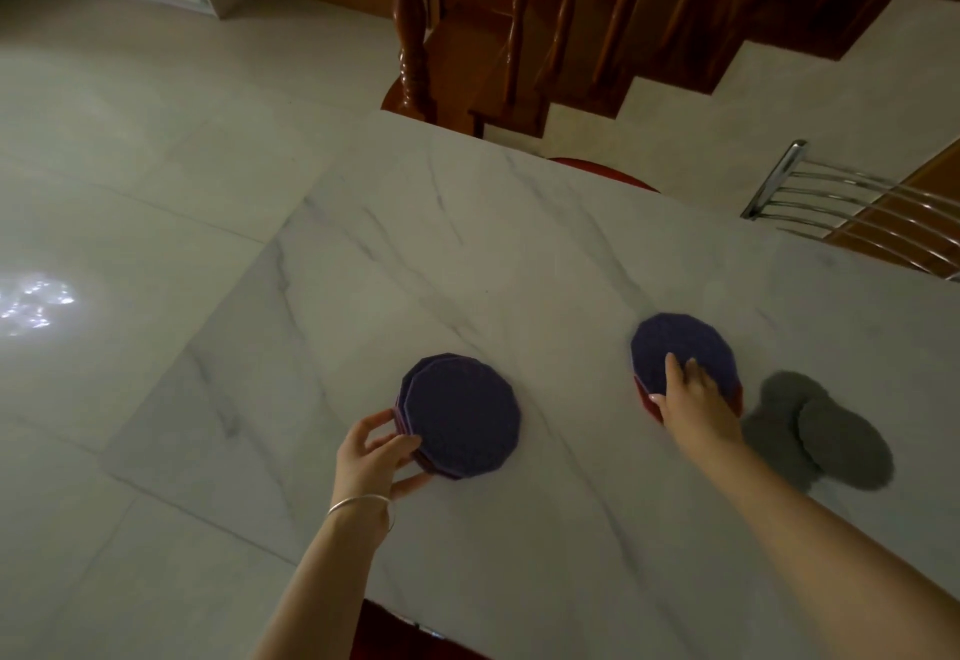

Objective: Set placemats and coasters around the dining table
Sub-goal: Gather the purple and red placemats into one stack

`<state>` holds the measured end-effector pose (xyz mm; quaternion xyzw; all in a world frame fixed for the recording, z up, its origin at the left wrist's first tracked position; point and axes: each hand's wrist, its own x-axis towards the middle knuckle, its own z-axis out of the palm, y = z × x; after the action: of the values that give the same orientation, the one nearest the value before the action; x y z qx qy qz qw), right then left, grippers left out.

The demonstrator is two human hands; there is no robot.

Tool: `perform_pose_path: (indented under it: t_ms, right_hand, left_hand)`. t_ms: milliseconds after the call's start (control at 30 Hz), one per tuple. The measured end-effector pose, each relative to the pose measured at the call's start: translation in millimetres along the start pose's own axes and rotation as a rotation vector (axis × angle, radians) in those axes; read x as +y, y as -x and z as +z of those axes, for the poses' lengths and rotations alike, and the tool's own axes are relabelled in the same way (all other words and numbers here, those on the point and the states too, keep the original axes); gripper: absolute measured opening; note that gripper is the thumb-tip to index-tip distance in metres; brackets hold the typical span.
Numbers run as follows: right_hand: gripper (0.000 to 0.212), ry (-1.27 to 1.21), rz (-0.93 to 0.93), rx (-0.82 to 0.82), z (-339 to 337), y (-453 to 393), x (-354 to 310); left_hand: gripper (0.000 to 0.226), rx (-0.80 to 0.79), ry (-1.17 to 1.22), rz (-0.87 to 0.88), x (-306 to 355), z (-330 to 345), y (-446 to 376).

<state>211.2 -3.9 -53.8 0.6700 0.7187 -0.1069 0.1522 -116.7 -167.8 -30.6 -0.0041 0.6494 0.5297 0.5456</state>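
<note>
Right now my left hand [375, 456] curls its fingers [400, 446] round the near edge of a stack of purple mats [465, 417] lying on the marble counter [519, 254], thumb underneath at the stack's near rim and the other fingers on top. The stack's layers are slightly fanned, with reddish edges peeking out at the near-left side. A silver bangle [358, 506] sits on that wrist.

My right hand [693, 399] rests on a second purple mat [680, 350] further right, fingers laid fairly straight across its near half, pressing down rather than pinching. A red mat [649, 407] shows beneath that purple one, visible at its near edge beside my hand. Just to the right of it lie two grey round coasters [831, 430], overlapping each other, flat on the counter.

Beyond the far counter edge stands a wooden staircase [519, 25] with turned balusters, and a metal chair back [852, 202] rises at the right side.
</note>
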Motion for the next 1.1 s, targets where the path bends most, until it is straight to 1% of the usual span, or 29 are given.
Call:
perform_pose_path:
  t_ms: [100,167,233,267,333,433,500,567,633,700,767,833,967,1100]
  right_hand:
    - [0.061,0.066,-0.073,0.069,-3.4,-3.8,-4.7]
    - [0.048,0.076,-0.107,0.095,-7.2,-5.6,-11.0]
    - [0.05,0.124,-0.146,0.148,-4.7,-9.2,-9.5]
    - [0.053,0.167,-0.165,0.143,-4.7,-9.2,-9.3]
    - [0.056,0.148,-0.135,0.135,-6.7,-6.9,-9.9]
    - [0.066,0.059,-0.09,0.223,-12.4,1.0,-14.5]
    - [0.069,-0.075,-0.156,0.284,-18.0,6.3,-21.5]
    - [0.063,-0.139,-0.21,0.32,-21.7,8.4,-33.8]
    - [0.062,-0.102,-0.166,0.299,-20.6,9.2,-44.3]
    - [0.07,-0.078,-0.042,0.219,-16.5,7.3,-46.2]
    - [0.076,-0.126,0.077,0.152,-11.6,4.5,-39.9]
    - [0.074,-0.189,0.136,0.106,-8.1,2.2,-30.3]
    - [0.061,-0.068,0.088,0.07,-7.4,-3.5,-19.8]
    - [0.056,-0.107,0.073,0.081,-12.0,-8.3,-20.0]
  left_hand:
    - [0.035,0.0,-0.003,0.001,0.8,0.3,-1.0]
    - [0.036,0.003,-0.003,-0.002,0.4,1.2,-1.1]
    - [0.036,0.006,0.003,-0.002,-0.2,2.3,-0.9]
    - [0.036,0.007,0.006,-0.002,-0.5,2.7,-0.9]
    - [0.035,0.007,0.01,-0.003,-0.9,3.3,-0.4]
    - [0.035,0.006,0.011,-0.002,-0.6,4.1,1.2]
    - [0.035,0.004,0.011,-0.002,0.4,4.9,2.5]
    - [0.035,0.006,0.015,-0.003,1.1,5.3,3.5]
    - [0.036,0.011,0.02,-0.006,1.6,5.7,4.6]
    - [0.036,0.008,0.026,-0.009,2.7,6.1,5.6]
    - [0.037,0.005,0.019,-0.005,4.0,6.1,6.4]
    - [0.037,-0.002,0.002,0.0,5.7,6.0,6.9]
    - [0.037,-0.011,-0.011,0.003,8.3,7.6,6.8]
    - [0.037,-0.002,-0.009,0.008,8.1,10.1,6.0]
